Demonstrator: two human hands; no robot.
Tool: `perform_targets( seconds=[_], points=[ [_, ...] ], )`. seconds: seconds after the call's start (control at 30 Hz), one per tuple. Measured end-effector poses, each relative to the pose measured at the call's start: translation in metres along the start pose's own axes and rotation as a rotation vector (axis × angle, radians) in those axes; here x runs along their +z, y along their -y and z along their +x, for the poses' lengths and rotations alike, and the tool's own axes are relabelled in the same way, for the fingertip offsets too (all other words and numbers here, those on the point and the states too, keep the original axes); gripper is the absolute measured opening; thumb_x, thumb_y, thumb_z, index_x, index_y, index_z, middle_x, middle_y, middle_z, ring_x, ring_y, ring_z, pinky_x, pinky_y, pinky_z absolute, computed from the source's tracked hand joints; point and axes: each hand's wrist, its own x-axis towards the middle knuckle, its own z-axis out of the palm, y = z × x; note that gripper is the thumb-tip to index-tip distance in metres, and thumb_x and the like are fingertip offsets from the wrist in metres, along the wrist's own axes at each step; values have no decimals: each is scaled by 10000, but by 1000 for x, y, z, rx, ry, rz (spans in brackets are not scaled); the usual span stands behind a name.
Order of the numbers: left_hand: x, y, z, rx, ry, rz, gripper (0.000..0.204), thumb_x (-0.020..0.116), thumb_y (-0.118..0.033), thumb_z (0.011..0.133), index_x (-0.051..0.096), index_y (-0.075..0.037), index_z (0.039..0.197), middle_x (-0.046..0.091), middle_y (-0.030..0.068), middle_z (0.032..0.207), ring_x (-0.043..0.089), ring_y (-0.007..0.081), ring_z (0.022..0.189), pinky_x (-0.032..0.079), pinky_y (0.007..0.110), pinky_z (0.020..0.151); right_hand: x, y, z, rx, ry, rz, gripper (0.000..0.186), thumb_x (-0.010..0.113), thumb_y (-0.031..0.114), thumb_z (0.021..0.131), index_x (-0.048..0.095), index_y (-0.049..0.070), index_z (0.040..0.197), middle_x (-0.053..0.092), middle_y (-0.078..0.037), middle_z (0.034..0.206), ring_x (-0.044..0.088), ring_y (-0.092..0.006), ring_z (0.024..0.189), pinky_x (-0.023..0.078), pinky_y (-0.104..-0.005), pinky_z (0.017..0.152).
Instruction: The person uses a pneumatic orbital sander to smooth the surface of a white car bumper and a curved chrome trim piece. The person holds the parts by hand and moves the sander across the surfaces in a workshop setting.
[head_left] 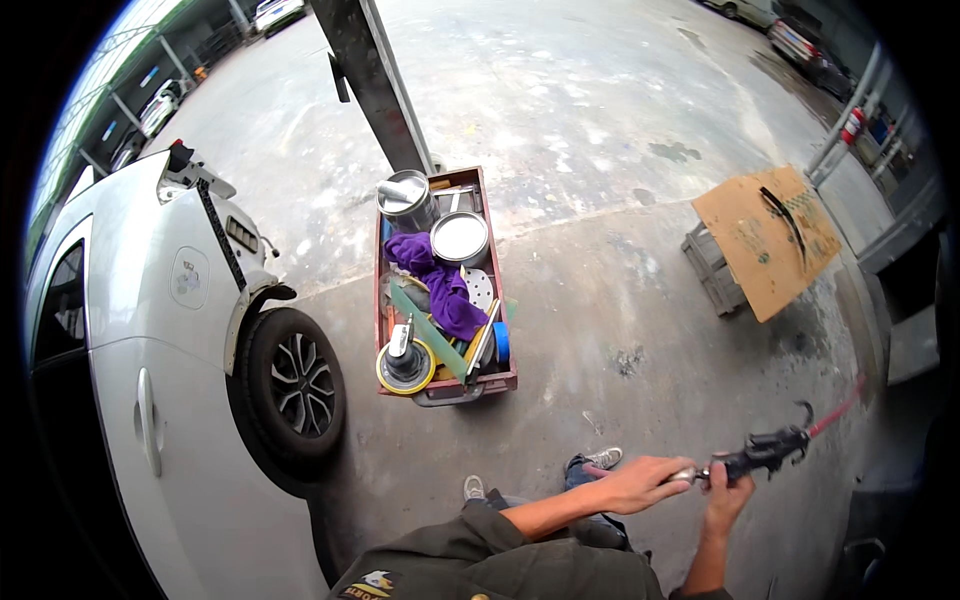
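To the lower right, my left hand (645, 484) is closed on a small silver fitting (686, 474). My right hand (728, 500) grips the near end of a black hose end piece (765, 453) with a dark hook on it. Both hands are close together, where the silver fitting meets the black piece. From its far end a red hose (838, 408) runs off to the right, partly blurred. My fingers hide the joint in part, so I cannot tell whether the two parts are joined.
Ahead stands a red tool cart (482, 200) with tins, a purple cloth (440, 285) and a round sander (405, 362). A white car (170, 340) fills the left, its wheel (300, 385) near the cart. Cardboard (755, 225) on a grey stand is right; a post (375, 90) rises behind.
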Motion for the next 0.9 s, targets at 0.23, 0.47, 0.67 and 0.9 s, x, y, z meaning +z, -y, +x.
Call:
perform_targets(
  seconds=[0.23, 0.47, 0.67, 0.9],
  points=[
    [19, 30, 143, -82, 115, 34, 395, 560, -377, 1040, 592, -54, 1265, 656, 202, 903, 639, 426, 863, 479, 486, 760, -160, 63, 111, -800, -120, -1082, 310, 680, 56, 867, 650, 18, 1174, 612, -150, 1146, 581, -304, 1026, 460, -442, 918],
    [27, 40, 243, -58, 292, -20, 320, 635, -331, 989, 619, -25, 1079, 580, 198, 701, 581, 441, 700, 413, 525, 647, -235, 69, 256, -935, 466, -1448, 472, 674, 30, 723, 698, 85, 1191, 630, -210, 1206, 610, -401, 1115, 414, -651, 1032],
    [7, 41, 322, 70, 348, 121, 316, 695, -293, 909, 634, -13, 1044, 651, 197, 752, 628, 458, 772, 449, 550, 667, -230, 111, 310, -38, 881, -956, 185, 723, 169, 917, 675, 6, 990, 619, -137, 740, 577, -299, 675, 483, -429, 648],
    [5, 60, 443, 110, 588, -148, 440, 737, -318, 910, 655, -28, 1231, 720, 182, 913, 676, 398, 846, 501, 480, 715, -286, 125, 346, 738, 614, -445, 192, 772, 145, 876, 635, 13, 848, 542, 29, 737, 485, -99, 696, 440, -303, 635]
  ],
)
